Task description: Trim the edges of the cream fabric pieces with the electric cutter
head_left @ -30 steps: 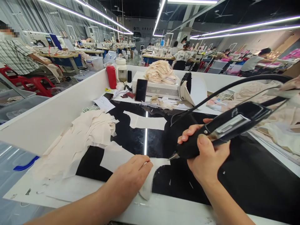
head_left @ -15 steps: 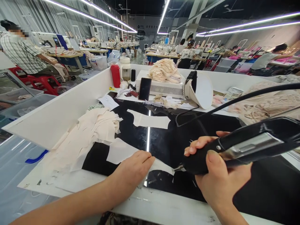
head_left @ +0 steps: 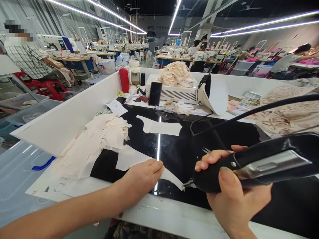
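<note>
My right hand (head_left: 231, 189) is wrapped round a black corded handheld tool (head_left: 271, 162) with a silver strip along its body. The tool's slim metal tip (head_left: 189, 183) touches the right end of a white cut fabric piece (head_left: 131, 157). My left hand (head_left: 146, 177), its fingers together and bent, presses that piece onto the glossy black work surface (head_left: 179, 156). The hand hides the middle of the piece. Farther back lies a second white fabric piece (head_left: 161, 127), flat and untouched. Pointed metal tips (head_left: 206, 150) stick out just behind my right fingers.
Left of the black surface is a heap of cream fabric pieces (head_left: 99, 136). A white vented box (head_left: 171, 94) with cloth on top, a phone (head_left: 155, 94), a red bottle (head_left: 124, 80) and a white lamp-like shade (head_left: 216, 94) stand behind. The tool's cable (head_left: 249, 114) arcs across the right.
The fabric piece's right end has swung slightly toward me, the tool tip still at it. My left hand has kept its place on the fabric, and the view has shifted a little.
</note>
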A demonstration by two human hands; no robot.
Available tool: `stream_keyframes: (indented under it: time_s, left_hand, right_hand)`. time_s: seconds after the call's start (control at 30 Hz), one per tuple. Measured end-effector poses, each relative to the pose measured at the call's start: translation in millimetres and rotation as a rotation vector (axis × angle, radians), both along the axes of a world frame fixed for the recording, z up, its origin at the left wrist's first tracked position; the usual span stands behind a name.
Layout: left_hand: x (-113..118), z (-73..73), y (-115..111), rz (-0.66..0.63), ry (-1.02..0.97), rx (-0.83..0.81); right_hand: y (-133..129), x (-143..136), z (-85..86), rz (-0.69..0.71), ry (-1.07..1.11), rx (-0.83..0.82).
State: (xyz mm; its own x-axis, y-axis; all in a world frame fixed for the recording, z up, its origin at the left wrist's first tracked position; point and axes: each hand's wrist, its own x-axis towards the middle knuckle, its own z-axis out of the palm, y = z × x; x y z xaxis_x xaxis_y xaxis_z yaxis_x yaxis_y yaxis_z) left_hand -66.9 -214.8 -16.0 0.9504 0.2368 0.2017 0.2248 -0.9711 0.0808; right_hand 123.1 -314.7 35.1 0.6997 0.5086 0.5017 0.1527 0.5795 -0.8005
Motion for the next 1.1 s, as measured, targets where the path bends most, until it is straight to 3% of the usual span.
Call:
stream_keyframes:
  time_s: [0.3,0.47,0.87,1.1]
  left_hand:
    - [9.9,9.7,-12.7,-0.004,0.05,0.151]
    - [9.4,5.7,-19.2,0.018,0.034,0.224]
    - [0.9,1.8,-13.8,-0.072,-0.133,0.186]
    - [0.7,4.6,-12.5,-0.115,-0.091,0.137]
  right_hand:
    - [-2.9,-3.1,0.6,0.016,0.016,0.002]
    - [-3.3,-2.7,1.0,0.021,0.017,-0.005]
    - [-4.1,-2.3,2.2,0.026,0.011,-0.011]
    - [-4.6,-1.9,3.3,0.027,0.008,-0.006]
